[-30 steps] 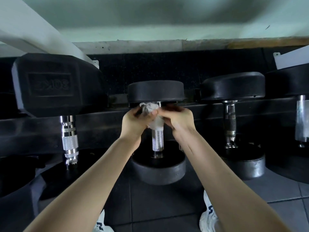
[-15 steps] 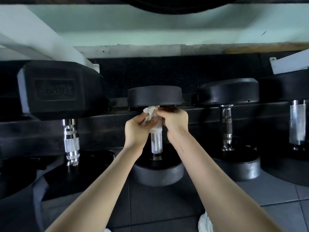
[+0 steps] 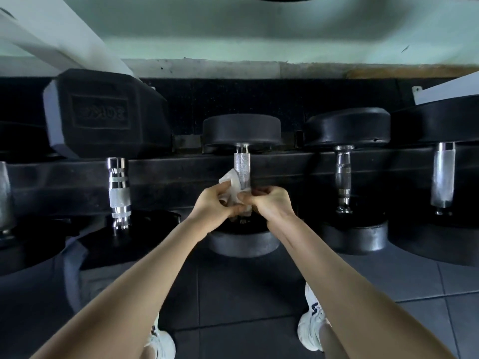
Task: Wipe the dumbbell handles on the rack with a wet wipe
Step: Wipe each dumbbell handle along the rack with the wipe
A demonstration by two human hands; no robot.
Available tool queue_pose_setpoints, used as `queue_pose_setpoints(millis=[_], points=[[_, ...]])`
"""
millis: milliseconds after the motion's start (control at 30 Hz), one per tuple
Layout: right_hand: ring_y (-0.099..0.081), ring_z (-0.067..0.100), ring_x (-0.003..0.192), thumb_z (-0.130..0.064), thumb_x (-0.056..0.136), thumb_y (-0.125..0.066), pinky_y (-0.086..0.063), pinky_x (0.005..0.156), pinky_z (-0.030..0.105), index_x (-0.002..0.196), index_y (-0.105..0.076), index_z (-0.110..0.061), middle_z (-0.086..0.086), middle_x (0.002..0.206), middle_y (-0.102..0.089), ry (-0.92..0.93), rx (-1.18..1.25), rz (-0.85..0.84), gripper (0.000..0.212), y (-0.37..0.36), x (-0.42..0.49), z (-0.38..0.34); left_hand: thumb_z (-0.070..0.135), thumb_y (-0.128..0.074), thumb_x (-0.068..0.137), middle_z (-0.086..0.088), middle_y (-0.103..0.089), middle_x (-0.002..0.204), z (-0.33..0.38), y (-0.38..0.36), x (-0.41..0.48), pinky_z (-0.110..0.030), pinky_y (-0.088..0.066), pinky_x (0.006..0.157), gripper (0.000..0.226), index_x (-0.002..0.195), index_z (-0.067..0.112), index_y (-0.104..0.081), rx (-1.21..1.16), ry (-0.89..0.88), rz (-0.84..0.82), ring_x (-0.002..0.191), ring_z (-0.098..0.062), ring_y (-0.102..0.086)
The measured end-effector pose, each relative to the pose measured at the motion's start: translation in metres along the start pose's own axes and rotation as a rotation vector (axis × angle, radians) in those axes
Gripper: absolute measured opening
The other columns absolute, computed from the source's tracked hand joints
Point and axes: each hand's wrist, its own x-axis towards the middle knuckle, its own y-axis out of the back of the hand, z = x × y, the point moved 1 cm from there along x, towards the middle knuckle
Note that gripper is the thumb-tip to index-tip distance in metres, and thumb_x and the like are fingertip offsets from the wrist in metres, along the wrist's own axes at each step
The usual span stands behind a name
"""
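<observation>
1. A white wet wipe point(image 3: 232, 188) is wrapped around the lower part of the knurled steel handle point(image 3: 242, 167) of the centre dumbbell, which rests on the black rack point(image 3: 181, 174)
2. The wipe is pinched by the closed left hand point(image 3: 216, 207) and the closed right hand point(image 3: 272, 204), pressed together at the handle
3. Neighbouring dumbbell handles point(image 3: 342, 177) are seen bare on either side

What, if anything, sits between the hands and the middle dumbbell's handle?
Only the crumpled white wet wipe. Both the left hand and right hand press it around the knurled silver dumbbell handle.
</observation>
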Motion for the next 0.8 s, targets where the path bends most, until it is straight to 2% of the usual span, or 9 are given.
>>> queue_pose_setpoints(millis=[67,167,233,300,433,533,633,700,800], points=[[-0.071,0.017,0.077,-0.009,0.065,-0.085,-0.058,0.078,0.031,0.08,-0.07,-0.011,0.002,0.078,-0.074,-0.011,-0.113,0.017,0.022,0.0,-0.004,-0.003,0.021,-0.079,0.074,0.001,-0.048,0.135,-0.001,0.001,-0.003,-0.025,-0.039,0.1,0.078,0.141,0.016,-0.04,-0.015,0.047,-0.019,0.123,-0.019,-0.048],[-0.07,0.018,0.079,-0.004,0.066,-0.082,-0.058,0.076,0.032,0.078,-0.064,-0.013,0.003,0.081,-0.072,0.02,-0.245,0.114,0.023,0.003,-0.01,-0.003,0.013,-0.078,0.075,0.005,-0.052,0.125,0.005,0.006,-0.013,-0.022,-0.04,0.091,0.074,0.14,0.021,-0.042,-0.007,0.002,0.026,0.113,-0.013,-0.051],[-0.07,0.019,0.078,0.0,0.071,-0.078,-0.059,0.077,0.035,0.074,-0.062,-0.016,0.005,0.08,-0.071,0.051,-0.206,0.206,0.023,0.005,-0.02,0.001,0.01,-0.073,0.079,0.005,-0.059,0.12,0.008,0.011,-0.023,-0.02,-0.044,0.086,0.058,0.133,0.02,-0.052,-0.005,-0.064,0.055,0.107,-0.01,-0.055],[-0.071,0.022,0.076,0.005,0.073,-0.075,-0.06,0.075,0.036,0.074,-0.062,-0.013,0.008,0.08,-0.07,0.068,-0.117,0.254,0.022,0.004,-0.035,0.003,0.014,-0.07,0.083,0.004,-0.066,0.115,0.008,0.016,-0.034,-0.024,-0.05,0.088,0.043,0.125,0.018,-0.061,0.015,-0.112,0.058,0.107,-0.012,-0.06],[-0.071,0.023,0.072,0.01,0.077,-0.069,-0.059,0.069,0.03,0.085,-0.063,-0.003,0.011,0.084,-0.068,0.104,0.111,0.275,0.017,-0.003,-0.078,-0.011,0.012,-0.07,0.081,0.006,-0.065,0.109,0.012,0.038,-0.057,-0.034,-0.051,0.093,0.044,0.123,0.019,-0.061,-0.039,-0.1,0.025,0.103,-0.014,-0.061],[-0.071,0.022,0.073,0.008,0.077,-0.071,-0.058,0.065,0.028,0.085,-0.065,-0.007,0.01,0.086,-0.07,0.159,0.105,0.256,0.019,-0.016,-0.117,-0.022,0.007,-0.071,0.079,0.002,-0.068,0.095,0.022,0.064,-0.082,-0.034,-0.054,0.088,0.031,0.107,0.019,-0.067,-0.134,-0.123,-0.033,0.095,-0.018,-0.065],[-0.07,0.019,0.075,0.007,0.076,-0.072,-0.055,0.06,0.021,0.089,-0.065,-0.009,0.009,0.09,-0.069,0.161,0.055,0.197,0.022,-0.038,-0.154,-0.029,0.013,-0.072,0.081,0.005,-0.068,0.089,0.03,0.095,-0.119,-0.027,-0.056,0.078,0.017,0.095,0.02,-0.067,-0.199,-0.129,-0.095,0.088,-0.013,-0.065],[-0.068,0.014,0.07,0.005,0.077,-0.071,-0.052,0.057,0.019,0.094,-0.065,-0.009,0.006,0.086,-0.069,0.169,0.028,0.149,0.023,-0.054,-0.175,-0.036,0.021,-0.073,0.08,0.006,-0.069,0.092,0.029,0.115,-0.14,-0.028,-0.056,0.079,0.02,0.099,0.019,-0.069,-0.145,-0.126,-0.04,0.088,-0.011,-0.066],[-0.061,0.012,0.063,0.0,0.079,-0.071,-0.051,0.056,0.019,0.094,-0.066,-0.011,0.004,0.079,-0.069,0.2,-0.009,0.119,0.02,-0.078,-0.198,-0.048,0.029,-0.072,0.079,0.013,-0.067,0.098,0.026,0.146,-0.161,-0.031,-0.052,0.085,0.032,0.11,0.026,-0.066,0.004,-0.11,0.176,0.093,-0.008,-0.063]])
